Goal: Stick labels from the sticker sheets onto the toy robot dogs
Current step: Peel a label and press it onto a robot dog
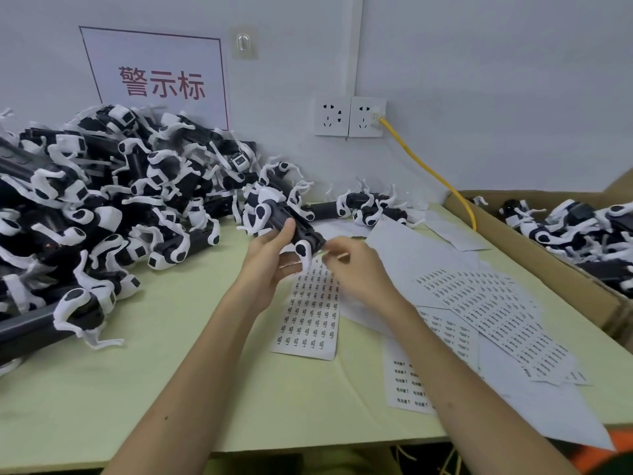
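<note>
- Sticker sheets (308, 313) lie flat on the green table (171, 354), partly under the hands.
- The left hand (270, 258) grips a toy dog (287, 221) above them.
- The right hand (356, 269), fingers bunched, meets the dog's end; whether it pinches anything, I cannot tell.
- Pile of dogs (102, 207) far left; cardboard box (513, 248) right.

Bright, even, slightly cool indoor light falls from overhead. Shadows lie soft and faint on the pale green tabletop (154, 371), darkest within the heap of black-and-white plastic toy robot dogs (85, 207). The right hand (359, 269) is smeared by motion blur at its fingertips; the single black-and-white toy dog (291, 221) gripped by the left hand (270, 258) is sharper. Print on the white paper sticker sheets (310, 313) is too soft to read. Wide-angle distortion bows the brown cardboard box (548, 265) and the table's edges.
</note>
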### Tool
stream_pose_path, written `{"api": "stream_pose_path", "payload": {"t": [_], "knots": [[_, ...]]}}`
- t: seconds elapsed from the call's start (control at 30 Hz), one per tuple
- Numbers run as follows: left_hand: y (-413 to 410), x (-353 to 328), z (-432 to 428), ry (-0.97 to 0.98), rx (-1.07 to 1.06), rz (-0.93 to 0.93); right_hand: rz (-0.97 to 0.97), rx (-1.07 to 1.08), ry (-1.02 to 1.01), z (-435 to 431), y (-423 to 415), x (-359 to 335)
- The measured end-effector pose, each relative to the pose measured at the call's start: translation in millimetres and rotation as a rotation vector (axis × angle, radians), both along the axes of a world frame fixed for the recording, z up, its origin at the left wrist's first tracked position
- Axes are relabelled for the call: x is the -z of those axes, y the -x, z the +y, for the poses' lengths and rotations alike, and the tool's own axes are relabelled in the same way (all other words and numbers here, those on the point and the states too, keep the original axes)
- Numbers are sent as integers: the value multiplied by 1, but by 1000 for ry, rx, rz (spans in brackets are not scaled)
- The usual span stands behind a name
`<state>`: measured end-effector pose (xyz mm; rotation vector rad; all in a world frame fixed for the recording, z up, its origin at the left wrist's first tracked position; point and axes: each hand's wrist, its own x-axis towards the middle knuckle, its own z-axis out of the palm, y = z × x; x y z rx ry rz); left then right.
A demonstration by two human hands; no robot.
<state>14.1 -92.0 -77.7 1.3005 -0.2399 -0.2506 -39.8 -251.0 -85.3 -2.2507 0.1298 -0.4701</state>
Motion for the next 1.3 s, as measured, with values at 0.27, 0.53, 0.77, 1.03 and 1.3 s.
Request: {"api": "stream_pose_path", "payload": {"t": [0.27,0.53,0.77,1.03,1.3], "knots": [[9,-3,-4,-129,155,-161,-184,-194,-371,2,3,-12],[18,4,-10,-286,223,-354,-221,-47,-485,-3,4,-16],[19,-2,-7,-181,273,-263,-137,-164,-705,-7,7,-21],[15,-4,-3,-21,239,-125,-133,-230,-591,-4,8,-20],[15,-5,-7,16,114,-92,-150,-183,-463,-4,4,-15]]}}
